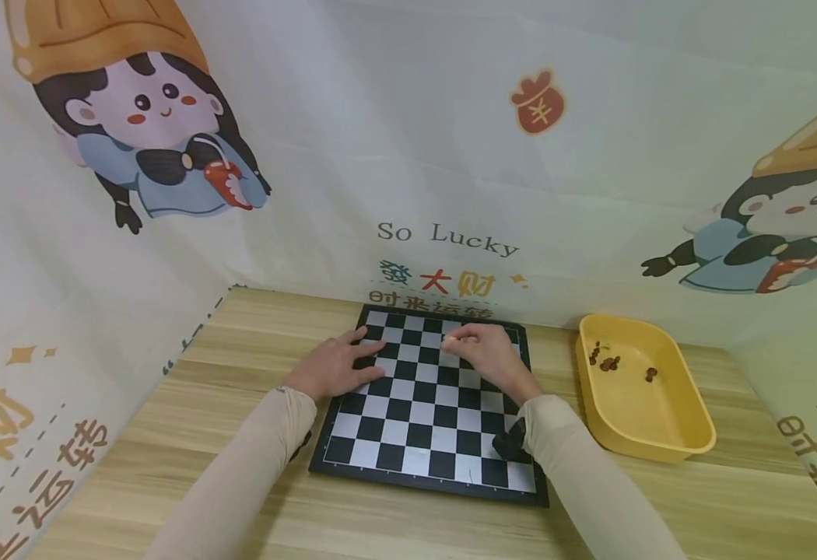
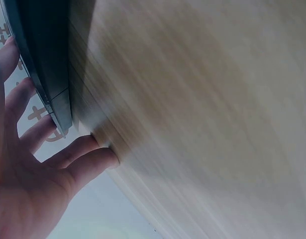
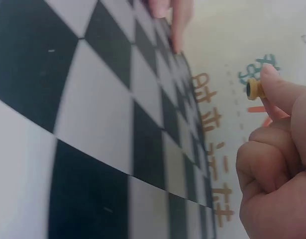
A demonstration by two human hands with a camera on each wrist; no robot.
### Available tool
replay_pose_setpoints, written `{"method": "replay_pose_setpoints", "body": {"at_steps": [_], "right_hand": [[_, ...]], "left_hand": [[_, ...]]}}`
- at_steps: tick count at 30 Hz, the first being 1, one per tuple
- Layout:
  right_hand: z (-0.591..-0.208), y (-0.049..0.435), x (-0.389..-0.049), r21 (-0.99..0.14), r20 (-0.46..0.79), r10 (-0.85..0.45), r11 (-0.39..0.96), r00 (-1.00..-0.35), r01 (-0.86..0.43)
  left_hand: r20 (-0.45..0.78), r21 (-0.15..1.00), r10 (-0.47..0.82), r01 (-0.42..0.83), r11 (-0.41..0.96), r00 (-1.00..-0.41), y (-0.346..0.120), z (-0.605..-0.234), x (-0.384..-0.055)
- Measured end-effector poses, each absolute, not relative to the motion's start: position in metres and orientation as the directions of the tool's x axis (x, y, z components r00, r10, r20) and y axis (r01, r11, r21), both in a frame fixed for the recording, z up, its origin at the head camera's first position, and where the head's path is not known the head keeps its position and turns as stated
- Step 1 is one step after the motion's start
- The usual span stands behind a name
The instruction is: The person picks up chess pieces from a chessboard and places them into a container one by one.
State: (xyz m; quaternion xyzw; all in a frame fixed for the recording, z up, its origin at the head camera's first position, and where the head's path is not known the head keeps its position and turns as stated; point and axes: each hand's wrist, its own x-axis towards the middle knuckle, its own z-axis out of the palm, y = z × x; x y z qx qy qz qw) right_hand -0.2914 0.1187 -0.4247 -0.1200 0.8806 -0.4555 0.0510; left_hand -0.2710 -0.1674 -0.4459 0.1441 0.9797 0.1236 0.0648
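A black-and-white chessboard (image 1: 418,411) lies flat on the wooden table. My left hand (image 1: 334,367) rests at its left edge with the fingers spread. In the left wrist view, that hand's fingertips (image 2: 46,127) touch the board's dark side, while two other fingers reach the tabletop. Over the far right part of the board, my right hand (image 1: 487,354) pinches a small yellow chess piece (image 3: 254,89) between thumb and forefinger. The piece's black underside shows in the right wrist view, and the other fingers are curled into the palm.
To the right of the board stands a yellow plastic tray (image 1: 660,447), holding several dark brown chess pieces (image 1: 609,363) at its far end. A printed cloth (image 1: 450,179) hangs behind the table and along its sides. Wooden tabletop (image 1: 191,404) extends left of the board.
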Motion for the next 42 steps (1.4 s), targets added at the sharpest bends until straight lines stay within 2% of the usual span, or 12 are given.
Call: {"method": "replay_pose_setpoints", "body": {"at_steps": [13,17,23,30,36,42], "right_hand": [[-0.392,0.148,-0.289,-0.807,0.053,-0.367,0.532,-0.929,-0.257],[-0.387,0.157,-0.286,-0.789,0.059,-0.362,0.554,-0.930,-0.265],[-0.377,0.172,-0.282,-0.775,-0.006,-0.340,0.595,-0.940,-0.211],[-0.360,0.190,-0.274,-0.716,-0.003,-0.326,0.661,-0.945,-0.226],[-0.351,0.208,-0.268,-0.726,0.019,-0.334,0.643,-0.942,-0.243],[-0.343,0.231,-0.263,-0.758,0.006,-0.298,0.621,-0.955,-0.199]], "left_hand": [[-0.092,0.260,0.298,0.266,0.928,-0.950,-0.167,-0.445,-0.272],[-0.093,0.256,0.303,0.271,0.928,-0.948,-0.168,-0.446,-0.272],[-0.097,0.254,0.299,0.267,0.930,-0.949,-0.167,-0.446,-0.272],[-0.097,0.254,0.302,0.270,0.929,-0.948,-0.166,-0.447,-0.273],[-0.100,0.251,0.300,0.268,0.930,-0.949,-0.167,-0.447,-0.273],[-0.099,0.246,0.296,0.265,0.932,-0.950,-0.167,-0.447,-0.273]]}}
